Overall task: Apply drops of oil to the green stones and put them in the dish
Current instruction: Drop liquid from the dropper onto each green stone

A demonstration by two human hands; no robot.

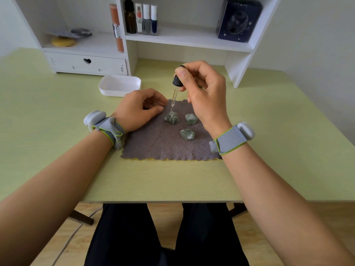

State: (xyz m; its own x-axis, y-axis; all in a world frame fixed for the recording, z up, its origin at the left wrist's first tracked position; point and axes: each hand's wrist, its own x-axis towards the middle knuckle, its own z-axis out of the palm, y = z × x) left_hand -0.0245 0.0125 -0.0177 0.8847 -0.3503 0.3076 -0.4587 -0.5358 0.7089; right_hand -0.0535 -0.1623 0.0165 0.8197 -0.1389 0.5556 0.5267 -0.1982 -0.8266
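Three green stones lie on a grey cloth [159, 144]: one at the left [172, 117], one at the right [191, 119], one nearer me [187, 134]. My right hand [203, 96] pinches the black bulb of a glass dropper [175, 93], held upright with its tip just above the left stone. My left hand [138, 108] rests on the cloth's far left corner, fingers curled, thumb pointing toward that stone; something dark shows under the fingers and I cannot tell what. The white dish [120, 85] stands empty behind my left hand.
A white shelf unit [90, 62] stands at the back of the pale green table [57, 120]. It holds a brown bottle [130, 20], several small polish bottles [147, 19], an orange tube [116, 27] and a dark blue box [238, 20].
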